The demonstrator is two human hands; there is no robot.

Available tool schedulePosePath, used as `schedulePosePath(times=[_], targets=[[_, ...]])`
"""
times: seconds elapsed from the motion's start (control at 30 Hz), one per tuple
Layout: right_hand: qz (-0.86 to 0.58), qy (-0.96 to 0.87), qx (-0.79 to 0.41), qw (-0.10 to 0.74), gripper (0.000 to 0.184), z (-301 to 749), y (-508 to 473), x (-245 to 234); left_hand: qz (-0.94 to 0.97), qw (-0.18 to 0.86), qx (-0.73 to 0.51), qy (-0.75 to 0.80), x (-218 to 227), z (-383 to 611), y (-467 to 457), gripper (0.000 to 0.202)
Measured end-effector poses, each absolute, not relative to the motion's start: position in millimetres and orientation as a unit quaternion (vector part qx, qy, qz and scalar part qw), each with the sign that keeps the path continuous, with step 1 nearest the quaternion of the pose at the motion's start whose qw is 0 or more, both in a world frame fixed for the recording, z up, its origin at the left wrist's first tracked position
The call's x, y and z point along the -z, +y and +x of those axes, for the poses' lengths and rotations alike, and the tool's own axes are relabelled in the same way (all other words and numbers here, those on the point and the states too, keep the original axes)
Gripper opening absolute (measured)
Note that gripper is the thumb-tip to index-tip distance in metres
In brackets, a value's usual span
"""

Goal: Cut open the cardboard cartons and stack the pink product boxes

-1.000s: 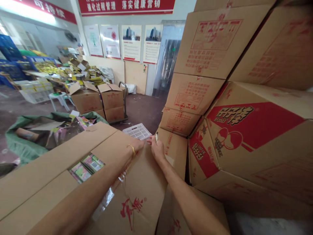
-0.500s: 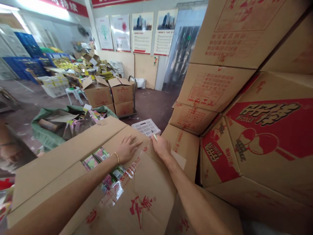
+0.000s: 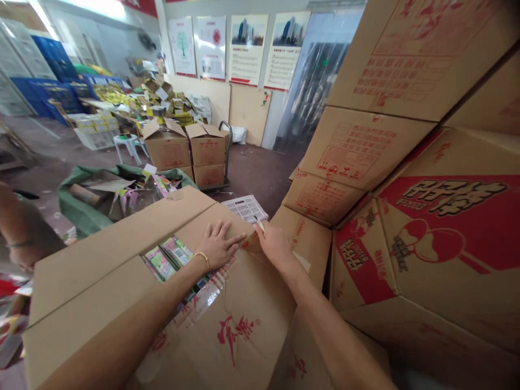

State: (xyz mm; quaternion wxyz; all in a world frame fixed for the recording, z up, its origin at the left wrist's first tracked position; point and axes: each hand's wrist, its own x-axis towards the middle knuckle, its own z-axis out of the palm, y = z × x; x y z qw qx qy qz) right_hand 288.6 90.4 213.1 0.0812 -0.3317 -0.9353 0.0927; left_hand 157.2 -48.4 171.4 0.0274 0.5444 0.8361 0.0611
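Fingers [image 3: 220, 230] of the left hand [image 3: 218, 249] lie spread on the carton [image 3: 260, 295]; those of the right hand [image 3: 276, 246] pinch a slim pale tool [image 3: 260, 224] near its far edge. If sharp, it could slip and nick the left hand or exposed packets [image 3: 160, 264].

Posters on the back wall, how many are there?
4, in a row from left to right: a tree poster, a red-circle poster, a building poster, and a second building poster by the doorway. None looks hidden.
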Motion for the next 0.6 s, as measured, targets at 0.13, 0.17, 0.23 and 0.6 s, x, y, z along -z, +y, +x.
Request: schedulePosePath(times=[0.13,0.17,0.23,0.6], targets=[[-0.207,-0.973,-0.057,0.087,0.035,277.0,86.5,-214.7,0.552,0.026,-0.065,0.831,-165.7,158.1,-48.3,0.047],[-0.19,-0.977,-0.044,0.085,0.035,272.3,84.5,-213.2,0.554,0.027,-0.07,0.829,-164.9,158.4,-48.9,0.048],[-0.181,-0.98,-0.016,0.078,0.037,264.4,80.8,-209.7,0.553,0.026,-0.09,0.828,-163.5,158.3,-51.1,0.051],[-0.063,-0.996,0.025,0.056,0.033,263.5,74.0,-193.5,0.445,-0.021,-0.083,0.891,-162.1,156.1,-53.7,0.057]])
